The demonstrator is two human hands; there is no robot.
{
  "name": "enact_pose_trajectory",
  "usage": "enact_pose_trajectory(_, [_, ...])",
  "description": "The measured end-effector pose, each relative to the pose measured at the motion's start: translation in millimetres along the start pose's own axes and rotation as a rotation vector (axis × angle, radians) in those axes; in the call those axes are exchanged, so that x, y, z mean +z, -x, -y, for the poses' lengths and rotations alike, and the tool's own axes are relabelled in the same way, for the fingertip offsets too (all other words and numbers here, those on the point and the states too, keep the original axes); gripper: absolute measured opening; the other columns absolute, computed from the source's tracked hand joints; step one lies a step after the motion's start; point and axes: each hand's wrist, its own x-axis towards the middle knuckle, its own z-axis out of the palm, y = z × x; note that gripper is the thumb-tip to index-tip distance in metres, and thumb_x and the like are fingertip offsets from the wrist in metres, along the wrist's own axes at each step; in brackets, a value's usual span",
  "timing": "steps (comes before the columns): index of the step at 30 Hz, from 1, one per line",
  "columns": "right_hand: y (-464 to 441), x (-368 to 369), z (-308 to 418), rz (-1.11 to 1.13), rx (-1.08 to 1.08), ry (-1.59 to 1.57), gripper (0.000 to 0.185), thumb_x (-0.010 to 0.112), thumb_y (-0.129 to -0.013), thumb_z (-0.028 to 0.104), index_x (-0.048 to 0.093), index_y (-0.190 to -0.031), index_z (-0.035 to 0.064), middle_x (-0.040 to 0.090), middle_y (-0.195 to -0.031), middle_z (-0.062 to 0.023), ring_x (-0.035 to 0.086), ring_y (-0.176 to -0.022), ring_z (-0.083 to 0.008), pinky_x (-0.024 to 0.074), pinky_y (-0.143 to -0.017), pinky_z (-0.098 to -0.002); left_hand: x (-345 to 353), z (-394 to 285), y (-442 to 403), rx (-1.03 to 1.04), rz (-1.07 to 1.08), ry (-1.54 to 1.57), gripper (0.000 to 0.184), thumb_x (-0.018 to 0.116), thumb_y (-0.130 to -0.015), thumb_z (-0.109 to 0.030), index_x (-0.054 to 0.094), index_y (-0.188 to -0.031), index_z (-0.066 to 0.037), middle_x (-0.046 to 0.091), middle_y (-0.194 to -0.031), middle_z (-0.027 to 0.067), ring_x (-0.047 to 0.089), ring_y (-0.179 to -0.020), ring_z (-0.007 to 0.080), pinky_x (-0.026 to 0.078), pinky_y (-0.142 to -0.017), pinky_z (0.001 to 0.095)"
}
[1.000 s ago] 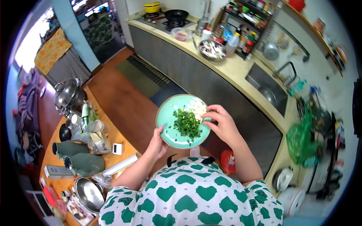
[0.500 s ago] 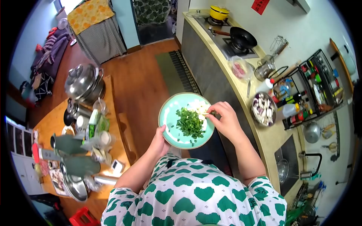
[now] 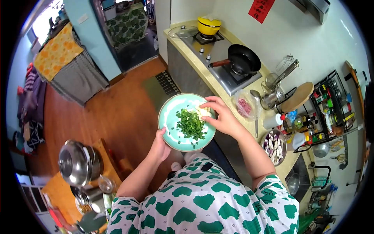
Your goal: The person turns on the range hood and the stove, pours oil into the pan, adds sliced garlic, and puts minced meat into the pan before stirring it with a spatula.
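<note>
A light green plate [image 3: 169,134] with a brown rim is held level in front of my body. Chopped green onion [image 3: 191,124] is heaped at its middle, and pale garlic pieces [image 3: 204,112] lie by its upper right edge. My left hand [image 3: 160,144] grips the plate's lower left rim, thumb on top and fingers underneath. Over the garlic, my right hand [image 3: 221,117] has its fingers curved down and touching the pieces; the fingertips are partly hidden, so a pinched piece cannot be made out.
On the right counter stand a black wok [image 3: 243,59], a yellow pot [image 3: 209,26], a bag of minced meat [image 3: 244,106] and a bowl of sliced eggplant [image 3: 274,147]. A steel steamer pot [image 3: 76,163] sits on the wooden table [image 3: 58,191] at the lower left.
The view has swung toward the stove, and the wooden table has shifted down. My left hand keeps hold of the plate, while my right hand has stayed at the garlic.
</note>
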Motion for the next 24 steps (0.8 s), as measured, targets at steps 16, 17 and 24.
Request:
enact_pose_trajectory(16, [-177.3,-145.1,-121.5,0.012,-0.072,0.227,0.036,0.077,-0.077,0.007,0.073,-0.113,0.0148,0.046,-0.146,-0.0177,0.048,-0.131,-0.0378,0.0435,-0.108,-0.0429,74.7,-99.7,-266.5,-0.14,0.073,-0.147,0.066,0.042,-0.101,-0.051,0.039,-0.148,-0.005,0.049,-0.147,0.013,0.048,-0.134,0.0286,0.039,-0.11,0.0469])
enact_pose_trajectory(17, [-179.8,-151.2,-124.7,-0.006,-0.065,0.252,0.031,0.076,-0.078,0.006,0.074,-0.108,0.0141,0.049,-0.143,-0.0171,0.05,-0.129,-0.0373,0.0444,-0.106,-0.0425,81.5,-101.4,-278.0,-0.15,0.091,-0.15,0.066,0.041,-0.1,-0.051,0.039,-0.148,-0.005,0.05,-0.147,0.013,0.049,-0.134,0.0286,0.04,-0.11,0.0471])
enact_pose_trajectory(24, [-178.7,-182.3,-144.3,-0.146,-0.013,0.296,0.023,0.075,-0.082,0.009,0.074,-0.106,0.0113,0.053,-0.138,-0.0162,0.052,-0.127,-0.0359,0.0476,-0.102,-0.0416,108.5,-110.0,-346.9,-0.257,0.185,-0.123,0.062,0.039,-0.102,-0.045,0.039,-0.148,-0.003,0.049,-0.147,0.0137,0.048,-0.134,0.0285,0.037,-0.113,0.0462])
